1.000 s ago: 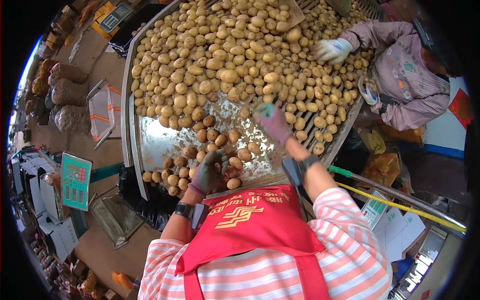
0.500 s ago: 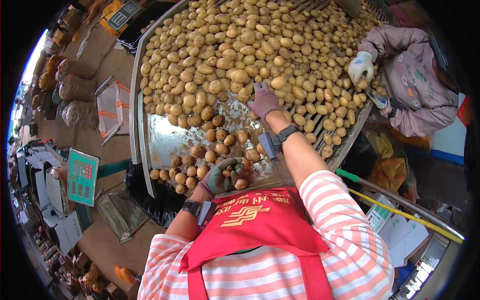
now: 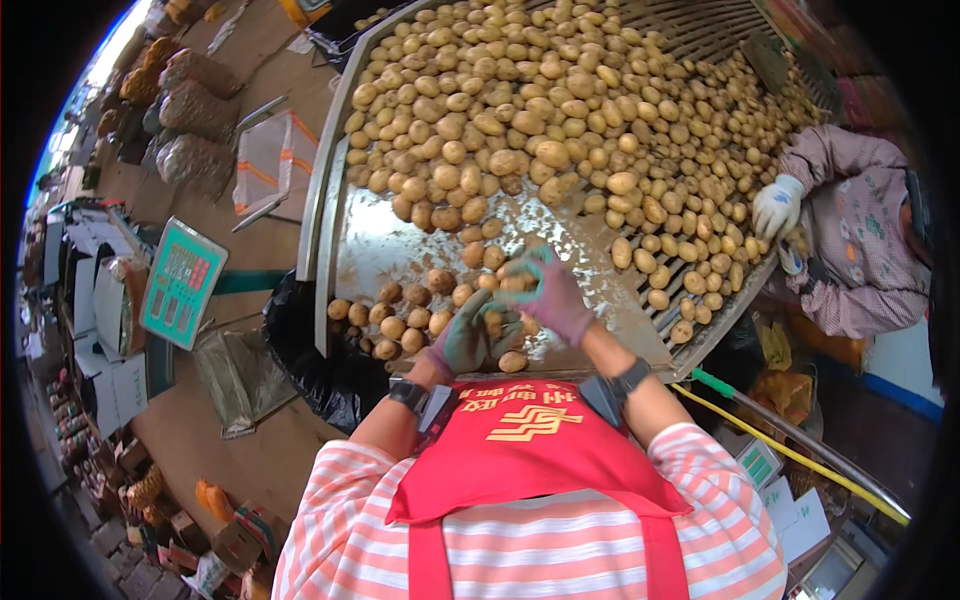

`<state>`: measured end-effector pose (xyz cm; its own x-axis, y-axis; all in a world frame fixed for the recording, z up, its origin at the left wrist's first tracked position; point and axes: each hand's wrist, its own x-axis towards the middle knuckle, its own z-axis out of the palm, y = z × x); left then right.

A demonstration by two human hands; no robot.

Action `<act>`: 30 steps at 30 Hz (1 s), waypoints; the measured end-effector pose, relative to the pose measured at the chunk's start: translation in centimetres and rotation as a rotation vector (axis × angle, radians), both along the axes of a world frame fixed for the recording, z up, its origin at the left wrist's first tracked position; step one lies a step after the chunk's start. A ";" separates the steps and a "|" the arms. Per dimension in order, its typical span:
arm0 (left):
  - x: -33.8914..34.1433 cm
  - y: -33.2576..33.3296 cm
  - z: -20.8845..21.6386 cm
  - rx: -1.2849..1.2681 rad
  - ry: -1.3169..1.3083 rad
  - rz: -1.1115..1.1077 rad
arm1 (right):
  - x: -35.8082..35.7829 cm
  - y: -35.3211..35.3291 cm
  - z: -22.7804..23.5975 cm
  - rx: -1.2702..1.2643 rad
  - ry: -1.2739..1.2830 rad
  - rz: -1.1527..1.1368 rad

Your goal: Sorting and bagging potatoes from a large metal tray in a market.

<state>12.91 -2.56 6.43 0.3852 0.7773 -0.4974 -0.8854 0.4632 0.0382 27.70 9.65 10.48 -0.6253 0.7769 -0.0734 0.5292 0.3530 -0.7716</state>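
We see a small potato (image 3: 492,322) right by the palm of our left hand (image 3: 474,337), farther from our right hand (image 3: 552,296), but we cannot tell if either hand is gripping.

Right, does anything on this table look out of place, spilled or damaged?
Nothing looks clearly spilled or damaged. Slightly odd: one potato lies near the red apron, apart from the loose group of potatoes to its left. Brown smears also mark the shiny metal sheet, making it look dirty.
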 end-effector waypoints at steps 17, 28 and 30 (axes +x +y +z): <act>-24.1 3.4 8.3 -0.125 0.257 0.573 | 5.7 -3.9 0.0 -0.937 0.527 -0.526; -7.0 -7.0 0.9 0.041 0.277 0.169 | -2.1 -6.4 3.3 -0.752 0.406 -0.042; -11.7 -9.9 3.8 0.105 0.080 0.371 | -0.3 -5.4 1.7 -0.695 0.353 -0.170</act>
<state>1.23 -12.43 10.19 0.0315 0.9048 -0.4246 -0.9843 0.1019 0.1442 27.41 4.25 12.22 -0.5787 0.7131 -0.3957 0.2156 -0.3342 -0.9175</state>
